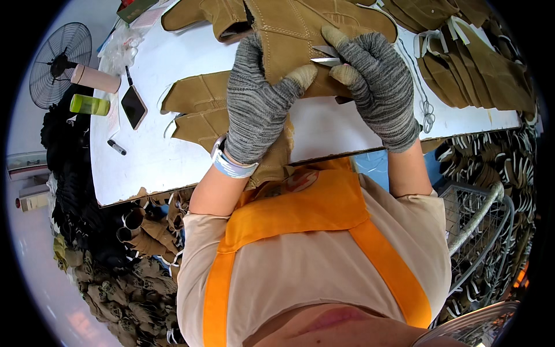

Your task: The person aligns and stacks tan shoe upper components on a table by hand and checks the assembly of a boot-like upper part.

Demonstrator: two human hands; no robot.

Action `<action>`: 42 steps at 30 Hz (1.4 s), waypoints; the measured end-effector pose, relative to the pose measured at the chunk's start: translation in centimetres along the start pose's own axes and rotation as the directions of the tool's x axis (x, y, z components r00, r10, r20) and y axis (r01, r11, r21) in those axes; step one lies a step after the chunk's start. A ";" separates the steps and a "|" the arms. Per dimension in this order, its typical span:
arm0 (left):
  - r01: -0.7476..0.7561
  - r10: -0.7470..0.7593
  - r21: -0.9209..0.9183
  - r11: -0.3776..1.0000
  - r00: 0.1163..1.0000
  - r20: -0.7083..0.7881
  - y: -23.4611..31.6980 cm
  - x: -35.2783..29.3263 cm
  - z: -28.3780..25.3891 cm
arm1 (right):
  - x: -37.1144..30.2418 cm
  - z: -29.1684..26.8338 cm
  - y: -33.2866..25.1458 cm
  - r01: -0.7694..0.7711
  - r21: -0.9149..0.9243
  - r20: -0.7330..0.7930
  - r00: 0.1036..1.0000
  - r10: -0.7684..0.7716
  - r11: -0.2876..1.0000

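My left hand point(257, 107), in a grey striped knit glove with tan fingertips, grips the edge of a brown stitched leather boot upper point(284, 37). Its thumb presses on the face of the leather, while the other fingers are mostly hidden behind it. In the matching glove, my right hand point(381, 87) is closed around small thread snips point(326, 60); only the silver blades show, slightly apart and pointing left over the upper. More brown uppers point(199, 95) lie beside my left wrist, and another brown piece point(214, 17) sits at the far side.
The white tabletop point(156, 165) carries a phone point(134, 107), a marker point(117, 147), a pink cup point(95, 78) and a green-lidded container point(89, 104) at left. Stacked uppers point(462, 69) and a thin cord point(426, 110) are at right. A fan point(60, 65) and a wire cart point(471, 217) flank the table.
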State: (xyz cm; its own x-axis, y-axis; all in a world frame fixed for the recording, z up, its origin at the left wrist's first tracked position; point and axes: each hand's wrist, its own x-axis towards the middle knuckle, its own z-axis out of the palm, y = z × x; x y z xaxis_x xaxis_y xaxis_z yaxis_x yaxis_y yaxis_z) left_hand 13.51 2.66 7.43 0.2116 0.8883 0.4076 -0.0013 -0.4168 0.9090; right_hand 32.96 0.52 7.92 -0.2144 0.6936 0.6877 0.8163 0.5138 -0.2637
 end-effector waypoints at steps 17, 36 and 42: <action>0.089 -0.074 -0.179 0.980 0.993 0.087 -0.4 0.5 -0.3 | -0.5 0.4 0.8 0.051 0.010 -0.044 0.998 -0.050 0.999; 0.102 -0.094 -0.188 0.977 0.994 0.053 -0.4 0.4 -0.2 | 0.1 0.2 0.3 0.065 -0.053 -0.041 0.997 -0.067 0.997; 0.107 -0.096 -0.186 0.977 0.993 0.068 -0.7 0.6 -0.2 | -0.2 0.8 1.3 0.062 0.080 -0.047 0.997 -0.059 0.995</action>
State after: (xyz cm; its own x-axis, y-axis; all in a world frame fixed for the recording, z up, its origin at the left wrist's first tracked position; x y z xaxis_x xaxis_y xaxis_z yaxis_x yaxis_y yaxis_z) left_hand 13.41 3.48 7.08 0.2764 0.9090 0.3120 -0.1604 -0.2765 0.9475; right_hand 33.68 1.44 6.90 -0.2365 0.6375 0.7332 0.7561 0.5947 -0.2732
